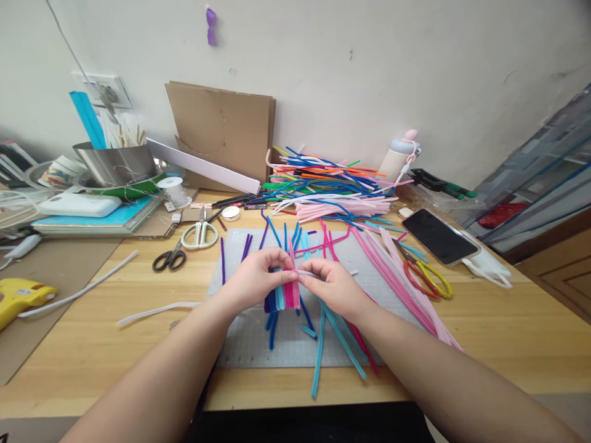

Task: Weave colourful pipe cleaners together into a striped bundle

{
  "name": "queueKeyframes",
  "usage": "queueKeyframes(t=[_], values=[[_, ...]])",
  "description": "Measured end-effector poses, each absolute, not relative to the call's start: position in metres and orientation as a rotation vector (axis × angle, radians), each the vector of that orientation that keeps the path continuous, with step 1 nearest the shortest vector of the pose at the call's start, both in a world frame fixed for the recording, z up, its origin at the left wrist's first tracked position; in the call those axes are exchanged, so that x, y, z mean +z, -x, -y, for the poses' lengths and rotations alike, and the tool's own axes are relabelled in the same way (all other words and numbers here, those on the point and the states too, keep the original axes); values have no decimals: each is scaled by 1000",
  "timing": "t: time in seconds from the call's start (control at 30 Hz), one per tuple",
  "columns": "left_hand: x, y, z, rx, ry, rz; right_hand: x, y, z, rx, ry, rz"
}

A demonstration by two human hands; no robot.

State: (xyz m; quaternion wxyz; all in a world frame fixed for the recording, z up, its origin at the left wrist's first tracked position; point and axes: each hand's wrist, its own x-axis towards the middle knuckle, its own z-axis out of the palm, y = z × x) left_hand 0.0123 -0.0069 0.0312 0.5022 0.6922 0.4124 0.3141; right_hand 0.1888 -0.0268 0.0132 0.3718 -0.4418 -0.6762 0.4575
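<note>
Far left there's a yellow glue gun (23,298), and a white fuzzy stem (83,289) runs out from its tip across the wooden table (508,326). Then it's black-handled scissors (170,258) and a pale green pair (199,230) lying right beside each other, with brown cardboard (231,129) leaning on the wall behind.

Middle is where the action is. The left hand (258,280) has its thumb and fingers pinched on the top edge of a striped bundle (282,297), which sits over the grey cutting mat (244,346) and goes purple, blue, light blue, hot pink, paler pink. The right hand (335,289) is closed in a pinch too, gripping a pale strand (310,274) right where it meets the bundle's top, thumbs nearly touching. Can't tell if the strand goes around the stems or just lies against them, fingers are in the way.

My read: the step in hand is working that strand along the top edge. I'd say the next move calls for a firm left pinch so the stripes don't fan out, while the right guides the strand snugly.

Further right, loose light blue stems (317,363) poke toward the near edge, a mixed pile of stems (327,178) sits at the back, long pink stems (397,283) slant across the mat, then red-and-yellow scissors (423,268) and a dark-screened phone (438,235).
</note>
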Motion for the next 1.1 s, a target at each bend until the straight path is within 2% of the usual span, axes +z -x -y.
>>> queueKeyframes(t=[0.67, 1.1], values=[[31, -10, 8, 669, -1742, -1162, 16, -191, 32, 786, 1223, 1872], [33, -10, 7, 671, -1747, -1154, 15, -191, 30, 986, 1152, 1847]])
